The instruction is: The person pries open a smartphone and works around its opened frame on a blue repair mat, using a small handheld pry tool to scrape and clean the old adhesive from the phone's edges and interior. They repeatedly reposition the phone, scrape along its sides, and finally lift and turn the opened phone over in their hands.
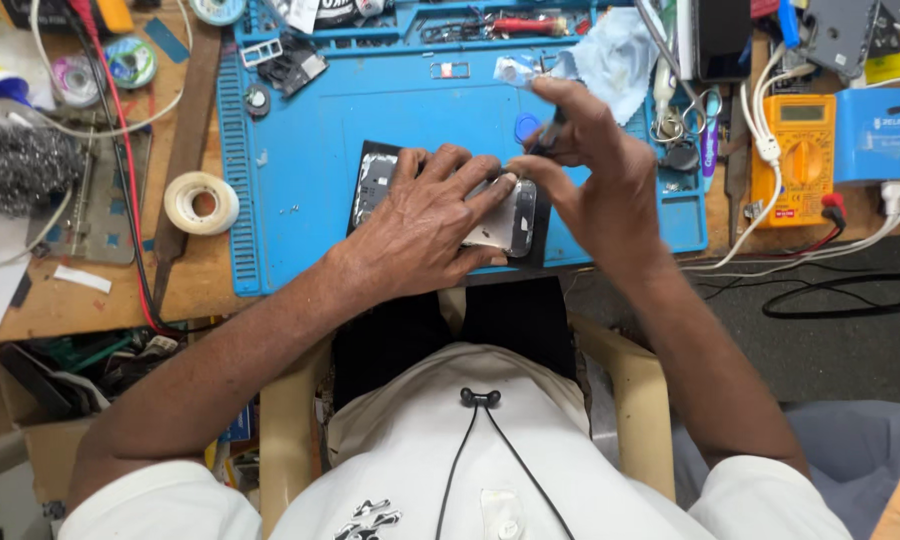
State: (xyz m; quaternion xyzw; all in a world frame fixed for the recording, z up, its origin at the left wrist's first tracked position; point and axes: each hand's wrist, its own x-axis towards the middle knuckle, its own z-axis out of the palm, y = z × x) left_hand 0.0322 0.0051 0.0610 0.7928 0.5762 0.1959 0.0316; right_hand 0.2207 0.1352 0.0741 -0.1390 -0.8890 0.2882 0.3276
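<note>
a: labelled items? 
b: blue rectangular box [880, 135] at bench's right edge, beside yellow multimeter [798, 155]

a: fingers? 
b: left hand [425, 225] flat on opened phone [450, 205]; right hand [595, 175] pinches dark tool [553, 130] above it

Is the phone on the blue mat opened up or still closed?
Opened: the phone lies flat on the blue mat, internal parts exposed at its left end. The left hand presses it down; the right hand holds a dark tool.
</note>
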